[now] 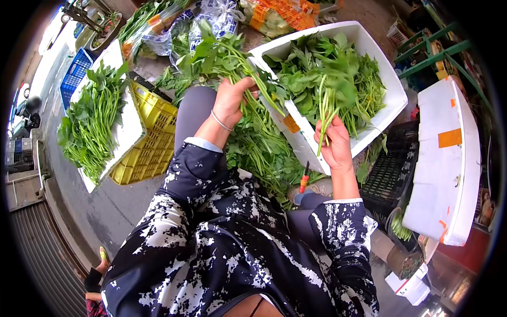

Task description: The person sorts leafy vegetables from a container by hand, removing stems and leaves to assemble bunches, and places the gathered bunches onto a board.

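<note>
My left hand (232, 103) is closed round a bunch of leafy green stems (216, 55), its leaves pointing up and away. In my right hand (336, 145) the stem ends of a smaller bunch of leafy greens (328, 103) are pinched, and its leaves are blurred over the box. That white foam box (385, 100) stands tilted in front of me, filled with loose greens (364, 68). Below my hands, a pile of greens (261, 142) lies on the ground between my legs. A tool with a red and yellow handle (304, 182) is near my shoe (319, 187).
At left, greens (92, 121) lie on a white foam lid (129, 129) over yellow crates (145, 158). Plastic bags (211, 18) of vegetables lie ahead. A black crate (388, 174) and another foam box (443, 169) stand right. Another person's foot (104, 256) shows lower left.
</note>
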`<state>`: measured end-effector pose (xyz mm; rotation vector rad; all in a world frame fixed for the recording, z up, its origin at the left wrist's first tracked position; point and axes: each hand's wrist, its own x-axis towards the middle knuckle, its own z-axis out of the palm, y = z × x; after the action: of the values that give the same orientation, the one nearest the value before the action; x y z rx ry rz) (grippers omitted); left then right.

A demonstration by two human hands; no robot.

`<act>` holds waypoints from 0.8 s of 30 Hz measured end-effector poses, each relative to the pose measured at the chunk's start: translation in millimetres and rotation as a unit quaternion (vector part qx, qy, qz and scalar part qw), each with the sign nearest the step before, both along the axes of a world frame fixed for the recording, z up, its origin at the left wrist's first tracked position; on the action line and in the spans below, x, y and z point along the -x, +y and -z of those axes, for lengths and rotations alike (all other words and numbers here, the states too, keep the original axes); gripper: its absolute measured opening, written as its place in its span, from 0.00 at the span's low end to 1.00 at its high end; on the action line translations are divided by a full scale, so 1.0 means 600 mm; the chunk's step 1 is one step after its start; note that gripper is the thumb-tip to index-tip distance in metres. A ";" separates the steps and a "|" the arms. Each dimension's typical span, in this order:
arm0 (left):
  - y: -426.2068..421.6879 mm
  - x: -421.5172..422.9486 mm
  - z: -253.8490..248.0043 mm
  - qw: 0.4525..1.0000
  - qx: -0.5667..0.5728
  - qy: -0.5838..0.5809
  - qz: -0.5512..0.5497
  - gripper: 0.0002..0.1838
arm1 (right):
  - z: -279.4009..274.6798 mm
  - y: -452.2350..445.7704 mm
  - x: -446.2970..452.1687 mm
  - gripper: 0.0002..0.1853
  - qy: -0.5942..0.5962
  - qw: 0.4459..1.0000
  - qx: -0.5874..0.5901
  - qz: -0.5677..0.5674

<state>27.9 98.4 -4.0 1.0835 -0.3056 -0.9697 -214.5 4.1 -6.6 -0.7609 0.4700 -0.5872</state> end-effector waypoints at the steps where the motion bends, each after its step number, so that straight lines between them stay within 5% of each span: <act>1: 0.002 0.014 -0.006 0.999 0.001 -0.014 0.035 0.06 | 0.000 0.004 -0.008 0.09 0.052 0.997 0.026 0.043; 9: -0.004 0.097 0.019 0.988 0.049 0.037 0.142 0.06 | 0.007 0.036 -0.056 0.13 0.187 0.936 0.297 0.012; 15: 0.005 0.103 0.012 0.984 0.015 0.036 0.171 0.08 | 0.001 0.050 -0.052 0.13 0.207 0.961 0.182 0.000; 24: 0.008 0.077 0.016 0.994 -0.054 0.081 -0.043 0.11 | -0.017 0.026 -0.028 0.12 0.120 0.965 0.163 0.169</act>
<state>-18.1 103.1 -13.6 1.1005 -0.0733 -0.9988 -197.6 20.0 3.6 -1.0839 0.7477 -0.9108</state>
